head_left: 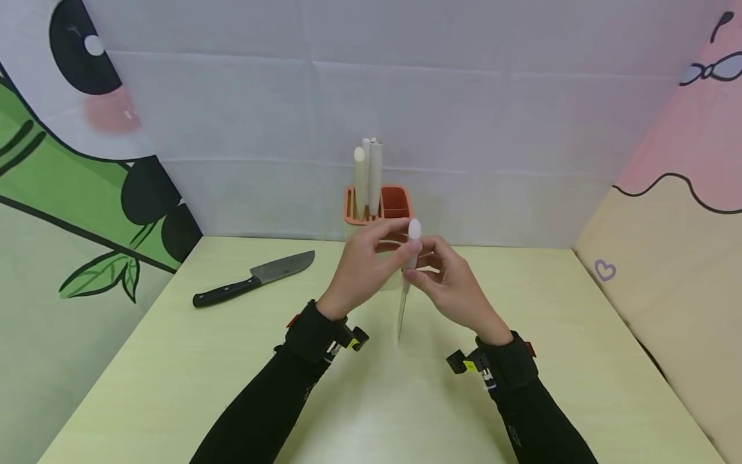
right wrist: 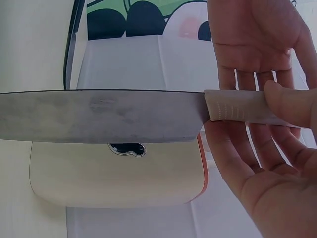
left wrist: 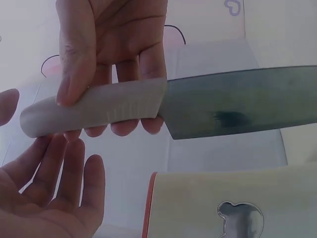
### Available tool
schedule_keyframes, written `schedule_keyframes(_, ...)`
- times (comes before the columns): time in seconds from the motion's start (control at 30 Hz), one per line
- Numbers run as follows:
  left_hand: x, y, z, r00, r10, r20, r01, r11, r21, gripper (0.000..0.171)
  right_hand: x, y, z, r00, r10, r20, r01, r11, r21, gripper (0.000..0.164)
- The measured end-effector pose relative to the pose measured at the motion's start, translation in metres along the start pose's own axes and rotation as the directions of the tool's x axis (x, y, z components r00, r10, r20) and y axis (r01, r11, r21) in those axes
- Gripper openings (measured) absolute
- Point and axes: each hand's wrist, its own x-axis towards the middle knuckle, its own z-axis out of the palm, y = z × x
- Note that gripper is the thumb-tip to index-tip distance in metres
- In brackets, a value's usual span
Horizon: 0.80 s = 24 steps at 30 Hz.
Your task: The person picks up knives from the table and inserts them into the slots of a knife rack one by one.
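A kitchen knife with a white handle [head_left: 414,231] hangs blade down above the table. My right hand [head_left: 455,283] grips its handle, the thumb pressing one side and the fingers behind, as the left wrist view shows. My left hand [head_left: 371,264] is close around the butt end. Its fingers [left wrist: 69,173] lie just under the handle, perhaps touching it, while its thumb [left wrist: 7,106] stays off to the side. The broad grey blade [right wrist: 104,116] passes in front of a cream holder [right wrist: 119,183] with an orange rim [head_left: 410,203].
Several white-handled utensils [head_left: 375,177] stand upright in the holder's left slots, at the back of the table. To the left, a black-handled knife [head_left: 284,267] lies flat. Printed cloth walls [head_left: 261,116] enclose the back and sides of the pale table [head_left: 191,374].
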Motion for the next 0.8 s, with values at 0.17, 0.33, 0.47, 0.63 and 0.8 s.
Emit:
schedule_keyframes(0.17,0.001,0.000,0.006,1.000,0.003,-0.027,-0.004,1.000,-0.024,0.041,0.001,0.015,-0.002,1.000,-0.011,-0.004,0.011,1.000,0.017,0.041)
schedule_keyframes(0.33,0.000,0.002,0.008,0.998,0.020,-0.056,-0.022,1.000,-0.023,0.038,0.003,0.027,-0.003,1.000,-0.023,0.006,0.022,0.999,0.028,0.042)
schedule_keyframes(0.47,0.000,0.002,0.008,0.997,0.037,-0.063,-0.038,0.999,-0.005,0.037,0.003,0.027,-0.004,1.000,-0.018,0.004,0.018,1.000,0.005,0.042)
schedule_keyframes(0.63,0.001,0.001,0.006,0.996,0.052,-0.067,-0.051,0.999,0.012,0.038,0.001,0.026,-0.004,1.000,-0.005,-0.005,0.005,0.999,-0.039,0.039)
schedule_keyframes(0.8,0.004,0.002,0.001,0.994,0.068,-0.082,-0.067,0.998,0.009,0.038,0.000,0.005,-0.005,1.000,0.009,-0.016,-0.010,0.996,-0.089,0.032)
